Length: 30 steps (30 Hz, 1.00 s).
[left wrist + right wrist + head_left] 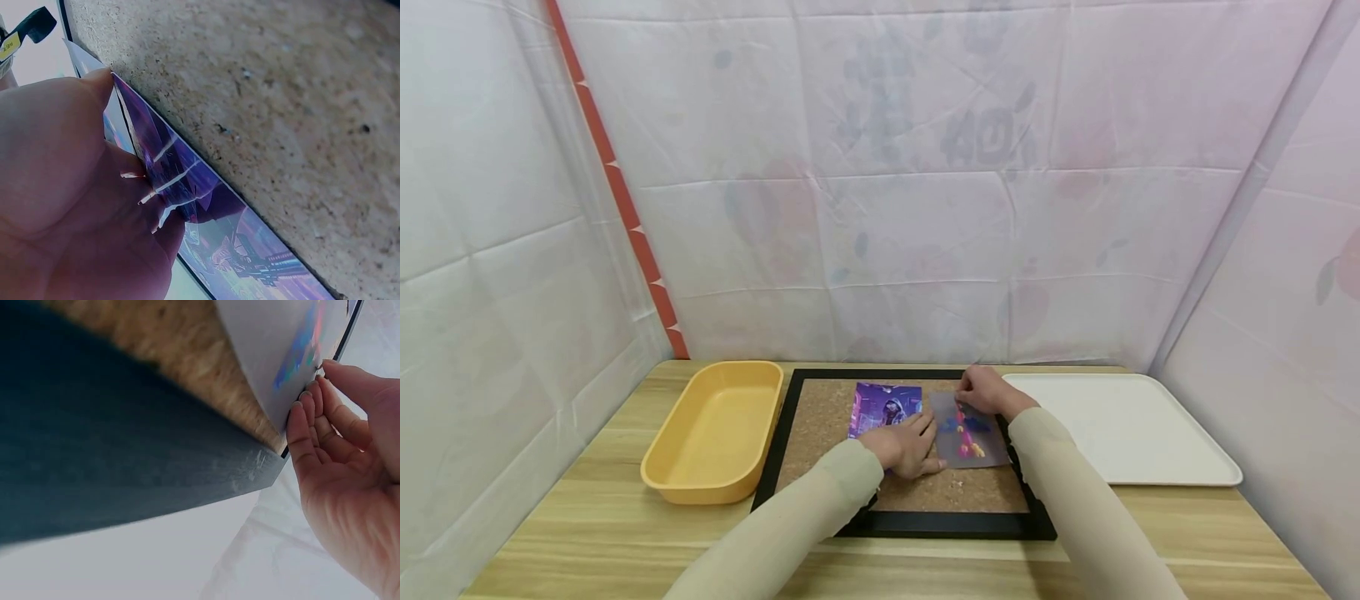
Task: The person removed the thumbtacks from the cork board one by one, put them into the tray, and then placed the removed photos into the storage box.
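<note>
Grey picture (967,432) lies on the right half of the cork board (820,408), long side front to back. The right hand (983,390), at the picture's far end, pinches a tiny thing (320,367); the left hand (904,447) rests mid-board, fingers spread.

Purple poster (878,407) partly invisible behind left hand (908,447)

You face a small yellow label (10,46), too blurred to read. Faint blue-grey lettering (987,137) on the white cloth backdrop (910,229) is illegible.
</note>
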Motion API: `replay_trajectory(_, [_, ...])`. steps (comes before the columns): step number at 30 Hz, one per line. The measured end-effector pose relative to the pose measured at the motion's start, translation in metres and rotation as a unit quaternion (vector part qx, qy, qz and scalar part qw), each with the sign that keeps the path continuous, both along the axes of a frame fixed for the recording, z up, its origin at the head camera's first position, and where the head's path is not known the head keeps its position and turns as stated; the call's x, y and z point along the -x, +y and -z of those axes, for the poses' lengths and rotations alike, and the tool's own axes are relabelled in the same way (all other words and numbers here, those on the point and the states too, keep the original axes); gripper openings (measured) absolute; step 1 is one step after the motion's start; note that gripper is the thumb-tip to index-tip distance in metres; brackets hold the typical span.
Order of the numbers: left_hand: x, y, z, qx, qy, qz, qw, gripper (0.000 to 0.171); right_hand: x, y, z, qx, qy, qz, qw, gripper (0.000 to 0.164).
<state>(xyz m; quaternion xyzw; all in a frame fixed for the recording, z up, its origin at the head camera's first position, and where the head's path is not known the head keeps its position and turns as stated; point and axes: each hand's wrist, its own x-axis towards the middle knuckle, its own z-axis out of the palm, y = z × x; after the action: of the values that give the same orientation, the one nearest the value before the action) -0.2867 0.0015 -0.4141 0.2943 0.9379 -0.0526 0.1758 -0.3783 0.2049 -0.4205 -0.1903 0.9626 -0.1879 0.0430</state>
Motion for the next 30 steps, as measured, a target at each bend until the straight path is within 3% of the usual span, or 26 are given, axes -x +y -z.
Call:
replay_trajectory(7, [0.0000,-0.0002,-0.0004,-0.001,-0.002,0.001,1.0000,0.076,0.0000,0.0017,0.0023,0.005,0.013,-0.013,1.000,0.015])
replay_trajectory(18, [0.0003,0.0000,-0.0016,-0.002,-0.011,-0.002,0.9999,0.076,0.0019,0.0003,0.0025,-0.013,0.012,-0.034,0.999,0.034])
replay_trajectory(30, [0.0002,0.0009,-0.0016,-0.002,-0.014,-0.009,0.9999,0.075,-0.0018,-0.0004,-0.0006,-0.002,0.008,-0.041,0.999,0.033])
